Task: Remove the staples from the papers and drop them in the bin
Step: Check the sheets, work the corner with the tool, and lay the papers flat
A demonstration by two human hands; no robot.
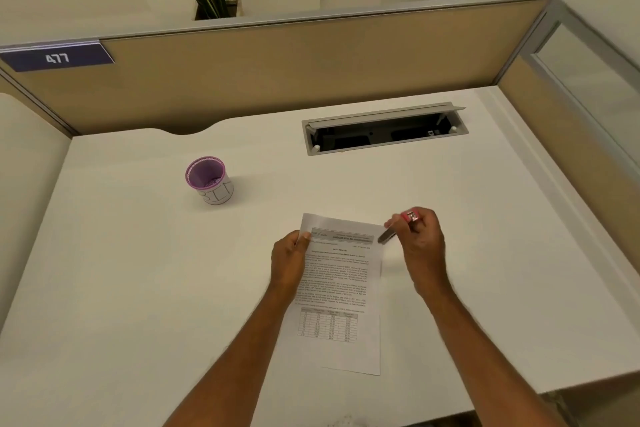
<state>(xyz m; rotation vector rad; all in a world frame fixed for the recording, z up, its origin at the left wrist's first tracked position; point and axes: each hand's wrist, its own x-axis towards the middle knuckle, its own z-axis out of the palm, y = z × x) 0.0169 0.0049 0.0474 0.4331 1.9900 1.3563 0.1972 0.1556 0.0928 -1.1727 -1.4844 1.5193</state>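
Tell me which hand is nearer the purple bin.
Left. The left hand holds the papers' left edge, below and right of the purple bin. The right hand, gripping the staple remover, is farther right.

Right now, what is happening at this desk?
A person works on a printed white paper sheet on the white desk. The left hand holds its upper left edge; the right hand holds a pink metal staple remover at its upper right corner. The purple bin cup stands apart, behind and left.
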